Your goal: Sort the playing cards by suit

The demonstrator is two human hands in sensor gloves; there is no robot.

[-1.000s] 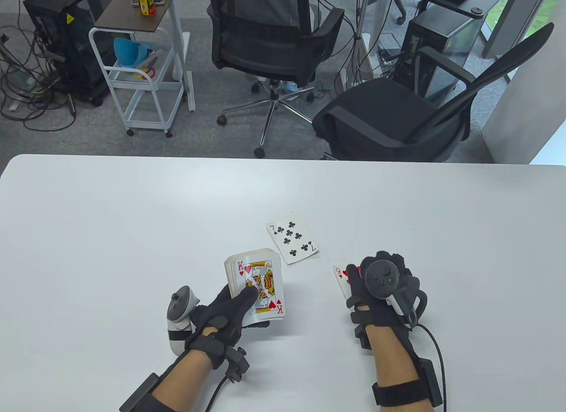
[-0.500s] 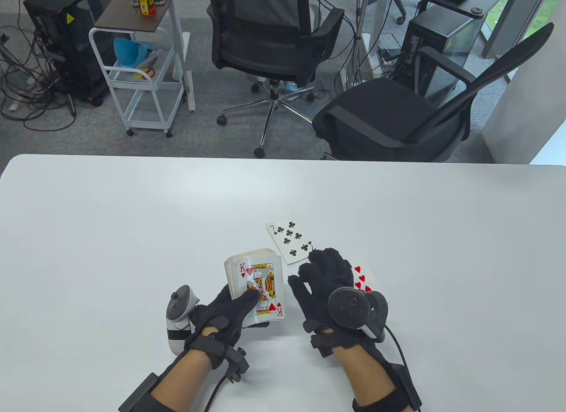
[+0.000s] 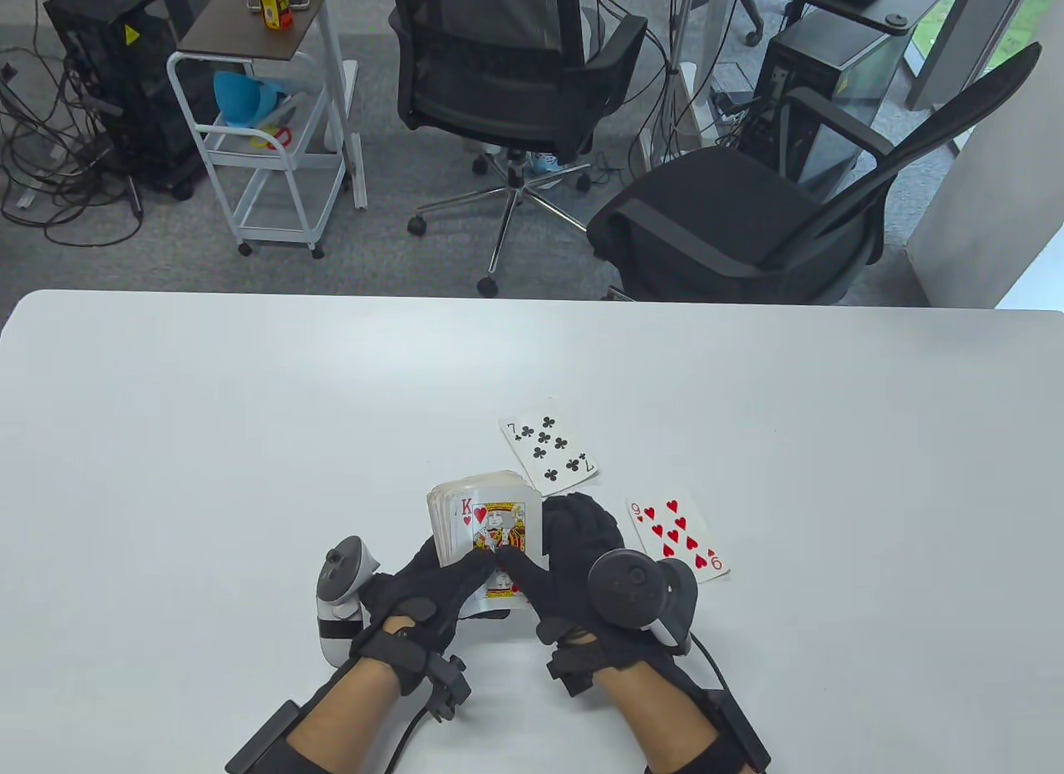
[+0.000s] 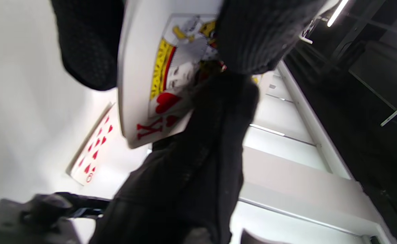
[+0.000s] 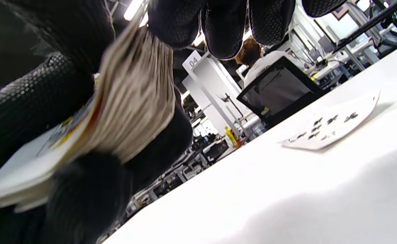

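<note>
My left hand (image 3: pixel 432 587) holds the face-up deck (image 3: pixel 482 525) above the table's near middle; the king of hearts (image 3: pixel 495 529) is on top. My right hand (image 3: pixel 553 558) has come against the deck's right side, its thumb on the king and its fingers along the edge. The left wrist view shows the king (image 4: pixel 157 78) under a gloved thumb. The right wrist view shows the deck's edge (image 5: pixel 134 101) between the fingers. The seven of clubs (image 3: pixel 549 446) lies face up beyond the deck. The nine of hearts (image 3: pixel 677 537) lies face up to the right.
The white table (image 3: pixel 249 433) runs wide to the left, right and far side. Two black office chairs (image 3: pixel 723 217) and a white cart (image 3: pixel 266 142) stand beyond its far edge.
My right hand left the nine of hearts on the table and moved left to the deck, where its thumb now touches the king. My left hand stayed in place.
</note>
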